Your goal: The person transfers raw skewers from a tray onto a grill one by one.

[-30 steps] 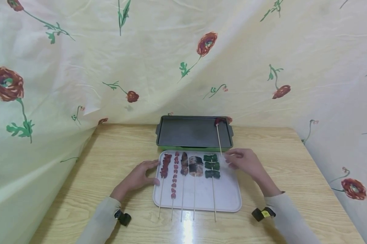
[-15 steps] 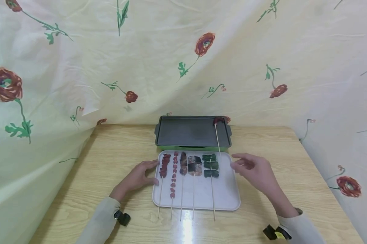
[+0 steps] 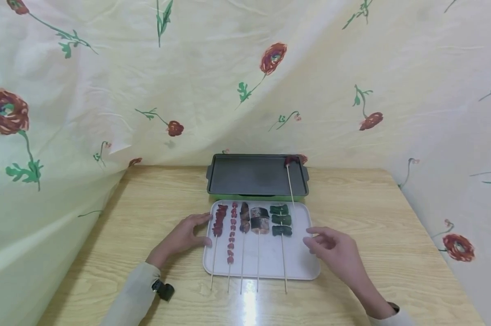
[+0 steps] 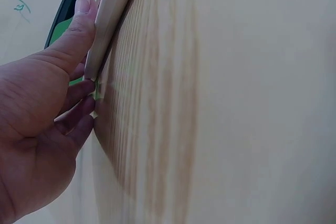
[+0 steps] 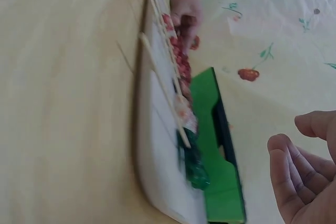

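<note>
My left hand (image 3: 188, 234) rests against the left edge of a white tray (image 3: 266, 267), thumb and fingertips apart along its rim. In the left wrist view, the thumb (image 4: 79, 30) lies at that rim. Past the tray's right edge my right hand (image 3: 337, 251) hovers with nothing in it, its fingers loosely bent and a gap to the thumb. Several skewers lie on the tray: dark red meat (image 3: 219, 221), small red pieces (image 3: 232, 233), brownish pieces (image 3: 244, 218), fish-like slices (image 3: 259, 221) and green rolls (image 3: 281, 220). Another skewer (image 3: 289, 181) with a dark red piece lies on the grill pan.
The black grill pan (image 3: 249, 174), with a green base (image 5: 215, 192), stands directly behind the tray. Bare skewer ends stick out over the tray's front edge. A floral cloth (image 3: 213, 81) hangs behind the wooden table (image 3: 160, 190).
My right hand has let go of the stick of the skewer on the grill pan, drawn back to the right, then come nearer along the tray's right side. The left hand stays put.
</note>
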`<state>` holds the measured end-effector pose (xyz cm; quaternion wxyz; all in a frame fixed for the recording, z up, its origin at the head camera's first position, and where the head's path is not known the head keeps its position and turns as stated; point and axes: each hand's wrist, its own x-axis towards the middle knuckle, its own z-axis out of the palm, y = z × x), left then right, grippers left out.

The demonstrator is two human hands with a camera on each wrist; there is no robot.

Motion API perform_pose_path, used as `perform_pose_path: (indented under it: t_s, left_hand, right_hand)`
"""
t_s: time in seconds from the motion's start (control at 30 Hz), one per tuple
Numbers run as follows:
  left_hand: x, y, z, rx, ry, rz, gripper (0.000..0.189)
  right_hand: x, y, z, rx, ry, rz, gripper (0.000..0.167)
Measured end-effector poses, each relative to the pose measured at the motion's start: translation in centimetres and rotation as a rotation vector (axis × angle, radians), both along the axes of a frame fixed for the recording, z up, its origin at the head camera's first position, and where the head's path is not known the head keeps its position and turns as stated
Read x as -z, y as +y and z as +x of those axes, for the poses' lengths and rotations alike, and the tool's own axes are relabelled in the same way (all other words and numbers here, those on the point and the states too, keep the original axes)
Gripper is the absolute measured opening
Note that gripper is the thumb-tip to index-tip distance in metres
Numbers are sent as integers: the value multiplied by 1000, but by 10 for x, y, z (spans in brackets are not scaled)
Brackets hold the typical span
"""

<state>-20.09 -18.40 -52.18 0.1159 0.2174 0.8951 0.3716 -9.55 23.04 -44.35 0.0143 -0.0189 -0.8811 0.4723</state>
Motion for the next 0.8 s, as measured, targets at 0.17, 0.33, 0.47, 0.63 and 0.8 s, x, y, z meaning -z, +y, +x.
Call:
perform_pose_path:
  t_s: [0.17,0.33,0.47,0.63,0.8]
  left_hand:
    - [0,1,-1,7,5,7,88]
    - [1,1,-2,11,-2,9,88]
    - [2,0,-3,22,4,16,89]
    - [2,0,-3,14,2,12,89]
    - [1,1,-2,-2,2,-8,89]
  right_hand:
    - [14,-6,9,-1,-64,-37,37]
    - [22,-11,16,-17,-107,-88,37]
    - [30,-16,20,-21,-154,-103,37]
    - [36,-20,25,-49,-202,-79,41]
    - [43,-23,31,-92,-216,-46,44]
